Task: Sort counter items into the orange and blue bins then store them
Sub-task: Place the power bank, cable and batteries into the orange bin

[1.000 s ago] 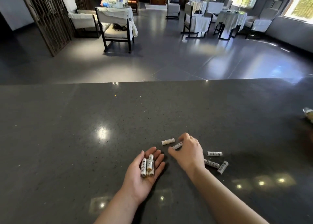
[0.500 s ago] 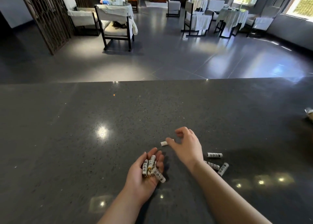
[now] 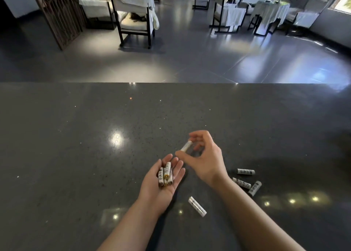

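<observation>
My left hand [image 3: 161, 182] lies palm up just above the dark counter [image 3: 95, 155], with several white batteries [image 3: 165, 173] resting in the palm under relaxed fingers. Just right of it, my right hand [image 3: 206, 160] pinches one white battery [image 3: 186, 146] between thumb and forefinger, raised over the left fingertips. One loose battery [image 3: 197, 206] lies on the counter between my forearms. Three more are to the right of my right wrist: one battery [image 3: 245, 171], a second battery [image 3: 241, 183] and a third battery [image 3: 254, 188]. No orange or blue bin is in view.
The counter's far edge [image 3: 171, 82] runs across the middle of the view. Beyond it is a glossy tiled floor with a dark-framed chair [image 3: 134, 17], a wooden lattice screen [image 3: 57, 13] and cloth-covered tables [image 3: 269, 13].
My right hand picked a battery off the counter and lifted it toward my left palm. One battery slid off my left hand and now lies on the counter between my forearms.
</observation>
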The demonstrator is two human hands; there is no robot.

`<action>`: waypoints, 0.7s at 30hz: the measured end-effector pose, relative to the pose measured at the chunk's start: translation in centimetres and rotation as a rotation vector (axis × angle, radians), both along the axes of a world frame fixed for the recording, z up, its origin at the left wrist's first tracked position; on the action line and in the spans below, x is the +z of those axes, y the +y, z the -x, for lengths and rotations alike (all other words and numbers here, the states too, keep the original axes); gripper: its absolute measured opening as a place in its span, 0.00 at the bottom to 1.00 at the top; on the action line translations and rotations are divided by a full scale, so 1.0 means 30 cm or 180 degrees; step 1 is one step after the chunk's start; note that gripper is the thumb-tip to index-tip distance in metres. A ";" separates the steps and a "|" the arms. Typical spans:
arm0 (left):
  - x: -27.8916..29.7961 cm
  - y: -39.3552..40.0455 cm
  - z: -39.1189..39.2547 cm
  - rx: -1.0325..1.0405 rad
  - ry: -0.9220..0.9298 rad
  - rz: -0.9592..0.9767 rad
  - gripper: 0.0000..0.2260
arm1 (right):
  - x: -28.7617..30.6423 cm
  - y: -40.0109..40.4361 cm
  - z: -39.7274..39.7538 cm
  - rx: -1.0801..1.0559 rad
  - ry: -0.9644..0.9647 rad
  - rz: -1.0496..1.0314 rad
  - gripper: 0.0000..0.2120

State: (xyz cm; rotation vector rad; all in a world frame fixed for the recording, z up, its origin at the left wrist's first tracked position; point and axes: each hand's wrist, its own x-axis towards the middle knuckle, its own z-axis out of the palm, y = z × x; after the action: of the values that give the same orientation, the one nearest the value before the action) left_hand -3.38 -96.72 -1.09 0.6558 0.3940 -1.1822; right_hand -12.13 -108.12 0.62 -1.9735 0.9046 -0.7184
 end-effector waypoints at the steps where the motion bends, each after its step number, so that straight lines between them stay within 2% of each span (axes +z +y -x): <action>1: 0.006 -0.006 0.006 -0.0019 0.0042 0.0040 0.14 | 0.028 0.015 0.009 0.0266 0.0041 0.0078 0.27; 4: 0.029 -0.017 0.016 -0.0111 0.0214 0.0210 0.14 | 0.070 0.054 0.048 0.0741 0.0327 0.0638 0.27; 8: 0.036 -0.005 0.038 -0.0296 0.0077 0.0115 0.11 | 0.037 0.073 0.167 0.0317 0.0192 0.0838 0.17; 11: 0.027 0.026 0.067 -0.0478 -0.0171 -0.0067 0.10 | -0.032 0.108 0.265 0.0438 0.1228 0.0718 0.20; 13: 0.023 0.041 0.092 -0.0560 -0.0369 -0.0167 0.10 | -0.074 0.149 0.304 0.0258 0.1607 0.0560 0.18; 17: 0.024 0.055 0.145 -0.0788 -0.0875 -0.0353 0.10 | -0.079 0.187 0.326 -0.0182 0.1404 0.0588 0.12; 21: 0.029 0.061 0.197 -0.0925 -0.1131 -0.0409 0.09 | 0.015 0.207 0.306 -0.0546 0.0654 0.0568 0.13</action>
State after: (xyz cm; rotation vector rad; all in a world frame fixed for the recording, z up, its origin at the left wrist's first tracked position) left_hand -9.29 -94.88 -0.20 1.0418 0.0746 -1.2893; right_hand -21.30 -101.93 1.07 -2.1754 1.1791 -0.7226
